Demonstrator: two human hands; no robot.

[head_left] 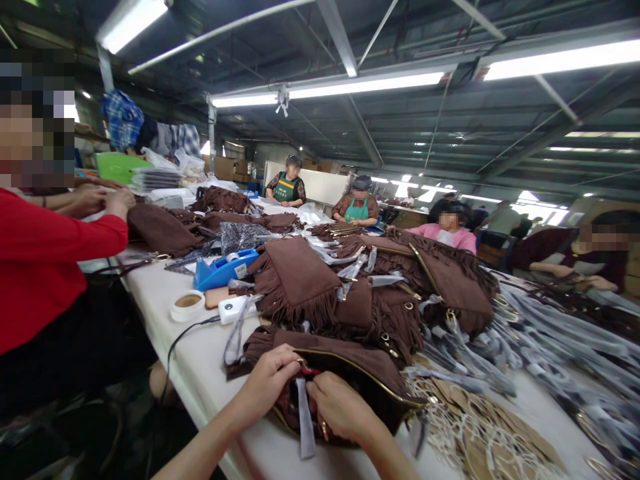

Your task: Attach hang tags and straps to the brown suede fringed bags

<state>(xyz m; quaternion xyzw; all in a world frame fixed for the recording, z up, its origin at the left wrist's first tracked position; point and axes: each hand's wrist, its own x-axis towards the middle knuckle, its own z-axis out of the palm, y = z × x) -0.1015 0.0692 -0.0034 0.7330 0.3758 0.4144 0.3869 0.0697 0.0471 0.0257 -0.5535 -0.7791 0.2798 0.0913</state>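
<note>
A brown fringed bag (345,357) lies at the table's near edge, its gold zipper open. My left hand (270,381) is closed on the bag's opening at the left, thumb and fingers pinching the edge. My right hand (337,405) reaches into the opening with curled fingers; what they hold is hidden. Between both hands shows a bit of red material (309,369) inside the bag. A pale wrapped strip (305,420) hangs out over the bag's near side, between my hands.
More brown fringed bags (300,270) are piled beyond. Left of them are a blue tape dispenser (225,268), a tape roll (188,305) and a white corded device (235,309). Brown tags with white strings (480,427) lie right. A person in red sleeves (55,253) works at left; others sit further off.
</note>
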